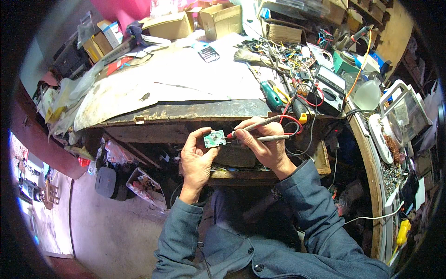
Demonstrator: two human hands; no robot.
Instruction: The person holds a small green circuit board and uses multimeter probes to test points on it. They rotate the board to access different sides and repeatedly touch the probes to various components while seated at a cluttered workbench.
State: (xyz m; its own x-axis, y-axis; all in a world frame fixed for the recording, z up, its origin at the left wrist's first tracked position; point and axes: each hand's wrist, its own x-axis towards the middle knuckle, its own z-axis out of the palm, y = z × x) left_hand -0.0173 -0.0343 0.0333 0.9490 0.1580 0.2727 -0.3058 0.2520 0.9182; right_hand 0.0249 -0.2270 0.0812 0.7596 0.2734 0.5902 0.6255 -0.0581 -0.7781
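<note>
Between the thumb and fingers of my left hand (pixel 196 160) is a small green circuit board (pixel 214 138), held in front of the bench edge. My right hand (pixel 265 148) grips a pair of multimeter probes (pixel 263 123) together, like chopsticks. Their tips reach the right edge of the board; whether both touch it I cannot tell. Red and black leads (pixel 297 128) run from the probes up toward a dark multimeter (pixel 329 88) at the right of the bench.
White sheeting (pixel 186 69) covers much of the bench. Screwdrivers (pixel 270 95), pliers and a heap of wires and parts (pixel 288 56) lie at its right. Cardboard boxes (pixel 220 21) stand at the back. A crowded side shelf (pixel 371 176) is on the right, a box of scraps (pixel 147 188) on the floor.
</note>
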